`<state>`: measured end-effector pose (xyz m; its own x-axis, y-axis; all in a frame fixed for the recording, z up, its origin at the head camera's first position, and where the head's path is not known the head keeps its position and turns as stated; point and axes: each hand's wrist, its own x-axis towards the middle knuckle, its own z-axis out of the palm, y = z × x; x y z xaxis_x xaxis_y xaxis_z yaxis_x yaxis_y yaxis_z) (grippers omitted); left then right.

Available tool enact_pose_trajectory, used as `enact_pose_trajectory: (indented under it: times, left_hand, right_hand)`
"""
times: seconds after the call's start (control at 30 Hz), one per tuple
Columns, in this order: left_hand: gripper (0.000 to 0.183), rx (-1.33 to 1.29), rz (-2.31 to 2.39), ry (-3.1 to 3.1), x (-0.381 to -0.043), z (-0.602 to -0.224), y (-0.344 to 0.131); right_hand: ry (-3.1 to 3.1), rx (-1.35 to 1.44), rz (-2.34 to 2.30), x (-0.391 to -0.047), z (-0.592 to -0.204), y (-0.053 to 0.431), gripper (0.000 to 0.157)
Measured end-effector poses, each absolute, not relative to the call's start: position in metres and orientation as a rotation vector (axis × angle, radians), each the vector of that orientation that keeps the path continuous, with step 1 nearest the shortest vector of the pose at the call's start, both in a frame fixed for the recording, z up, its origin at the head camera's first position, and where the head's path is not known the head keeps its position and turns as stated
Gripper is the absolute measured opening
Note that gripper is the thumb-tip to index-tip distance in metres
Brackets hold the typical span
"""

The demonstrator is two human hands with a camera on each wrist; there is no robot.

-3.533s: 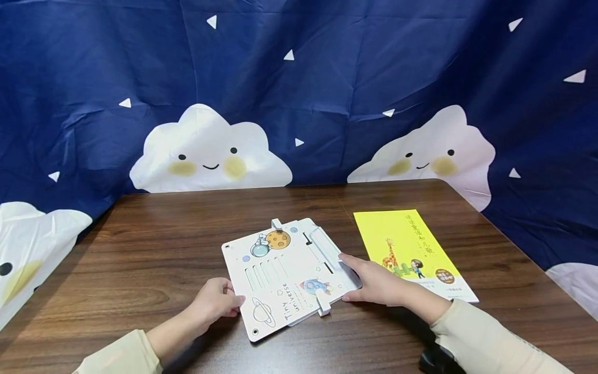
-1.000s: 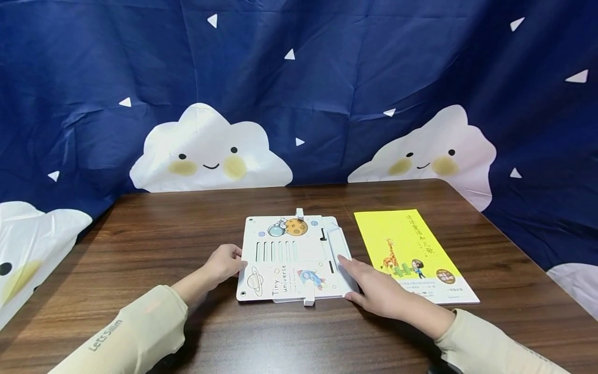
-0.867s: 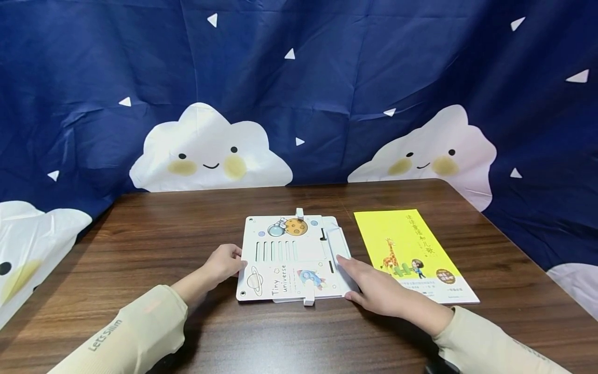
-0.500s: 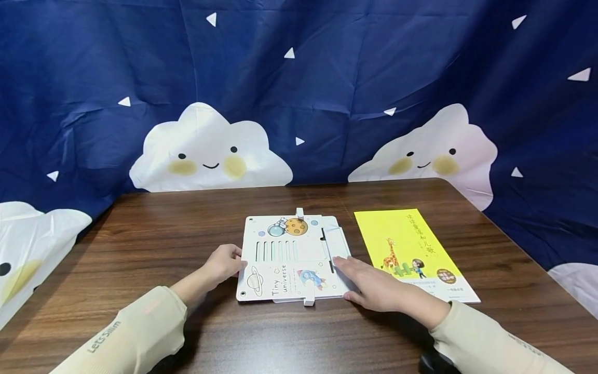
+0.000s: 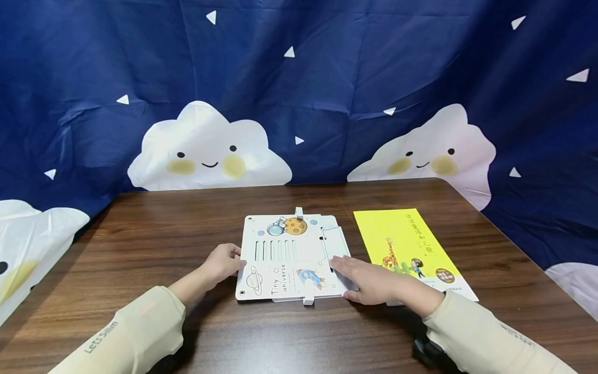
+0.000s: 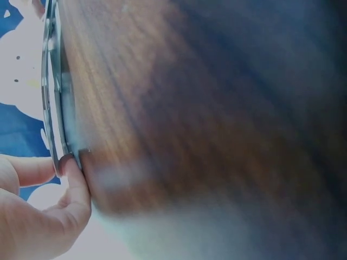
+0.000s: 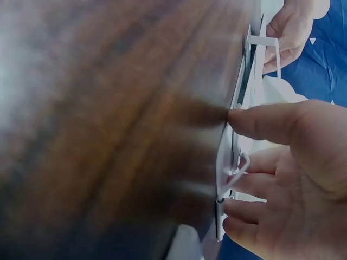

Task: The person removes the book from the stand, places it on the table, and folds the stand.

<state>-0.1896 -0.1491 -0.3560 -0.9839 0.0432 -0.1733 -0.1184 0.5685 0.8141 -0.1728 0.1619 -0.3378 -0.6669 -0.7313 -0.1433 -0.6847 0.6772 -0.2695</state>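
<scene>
A white book stand (image 5: 275, 254), printed with a planet, a rocket and "Tiny universe", lies folded flat on the wooden table. My left hand (image 5: 223, 261) pinches its left edge; the left wrist view shows the thumb and a finger (image 6: 76, 184) on either side of the thin panel. At the opposite end, my right hand (image 5: 369, 280) lies with extended fingers on the narrow flap (image 5: 337, 241), thumb at the near corner. In the right wrist view a bent white wire (image 7: 238, 176) stands beside those fingers. White clips (image 5: 309, 293) jut from the long sides.
To the right of the stand lies a yellow book (image 5: 406, 239) with a giraffe on its cover, partly behind the right hand. A blue curtain (image 5: 317, 83) with clouds hangs behind the wooden table (image 5: 187, 223).
The book stand has turned from slanted to square and moved slightly right. The left hand then stayed put, while the right fingers slid a little left and the flap tipped down flatter.
</scene>
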Motion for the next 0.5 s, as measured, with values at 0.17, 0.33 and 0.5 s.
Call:
enact_pose_trajectory:
  times: [0.17,0.33,0.5]
  left_hand:
    - [0.014,-0.058,1.382,2.624,-0.189,-0.357,-0.148]
    - [0.014,-0.067,1.388,2.623,-0.190,-0.357,-0.148]
    - [0.012,-0.075,1.395,2.623,-0.190,-0.357,-0.149]
  right_hand:
    - [2.596,-1.026,-0.280,-0.174,-0.332,0.160,0.065]
    - [2.616,-1.087,-0.354,-0.170,-0.330,0.150,0.079]
    - [2.668,-1.212,-0.423,-0.164,-0.338,0.134,0.090]
